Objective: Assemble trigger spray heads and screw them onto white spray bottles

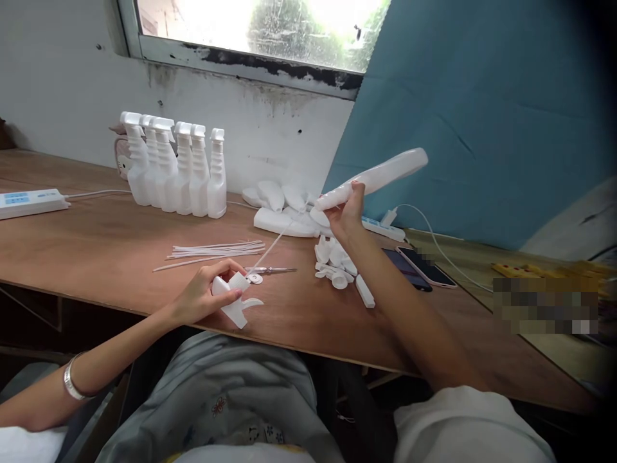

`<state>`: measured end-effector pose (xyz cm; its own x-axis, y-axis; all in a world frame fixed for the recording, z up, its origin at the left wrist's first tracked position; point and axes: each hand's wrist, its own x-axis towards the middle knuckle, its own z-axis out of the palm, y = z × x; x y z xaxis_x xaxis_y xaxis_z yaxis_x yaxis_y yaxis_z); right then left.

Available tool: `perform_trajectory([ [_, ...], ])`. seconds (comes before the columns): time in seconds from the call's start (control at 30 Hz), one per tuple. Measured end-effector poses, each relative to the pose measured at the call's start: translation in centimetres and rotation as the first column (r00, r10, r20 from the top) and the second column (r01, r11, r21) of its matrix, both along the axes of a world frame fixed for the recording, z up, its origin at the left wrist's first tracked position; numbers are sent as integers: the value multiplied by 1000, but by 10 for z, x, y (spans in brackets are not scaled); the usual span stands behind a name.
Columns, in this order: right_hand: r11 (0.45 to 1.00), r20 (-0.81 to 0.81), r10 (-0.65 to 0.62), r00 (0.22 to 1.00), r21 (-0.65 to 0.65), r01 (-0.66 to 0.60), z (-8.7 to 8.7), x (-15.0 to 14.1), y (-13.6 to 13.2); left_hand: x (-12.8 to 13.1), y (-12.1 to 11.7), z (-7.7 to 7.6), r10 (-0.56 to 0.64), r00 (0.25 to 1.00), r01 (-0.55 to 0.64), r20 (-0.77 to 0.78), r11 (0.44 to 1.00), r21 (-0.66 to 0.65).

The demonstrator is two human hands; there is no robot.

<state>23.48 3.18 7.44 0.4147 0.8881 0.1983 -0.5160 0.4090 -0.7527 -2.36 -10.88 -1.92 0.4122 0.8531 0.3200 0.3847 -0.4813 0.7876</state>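
Note:
My left hand [214, 289] is closed round a white trigger spray head [236, 305] just above the table's front edge. A thin white dip tube [274, 244] runs from it up and to the right, its far end close to the bottle neck. My right hand [348, 209] grips a white plastic bottle [385, 173] by its ribbed neck, tilted with the base up and to the right. Below my left hand's fingertips lie a screwdriver [277, 270] and a small white round piece [255, 279]. Several loose white tubes [216, 249] lie behind my left hand.
Several white spray bottles with heads [168, 167] stand in a row at the back left. White bottles [284, 222] lie in a pile mid-table, with white spray-head parts [335, 263] in front. Two phones [424, 265] and power strips [33, 202] are also on the table.

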Motion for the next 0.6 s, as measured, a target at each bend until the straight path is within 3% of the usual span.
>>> perform_trajectory([
  [0.13, 997, 34, -79, 996, -19, 79, -5, 4, 5, -1, 0, 0, -20, 999, 20, 33, 1000, 23],
  [0.43, 992, 164, -120, 979, 52, 113, -4, 12, 15, 1, -1, 1, -26, 998, 25, 50, 1000, 6],
  [0.6, 992, 112, -123, 986, 21, 121, -2, 7, 7, 1, -1, 0, -19, 998, 18, 55, 1000, 17],
])
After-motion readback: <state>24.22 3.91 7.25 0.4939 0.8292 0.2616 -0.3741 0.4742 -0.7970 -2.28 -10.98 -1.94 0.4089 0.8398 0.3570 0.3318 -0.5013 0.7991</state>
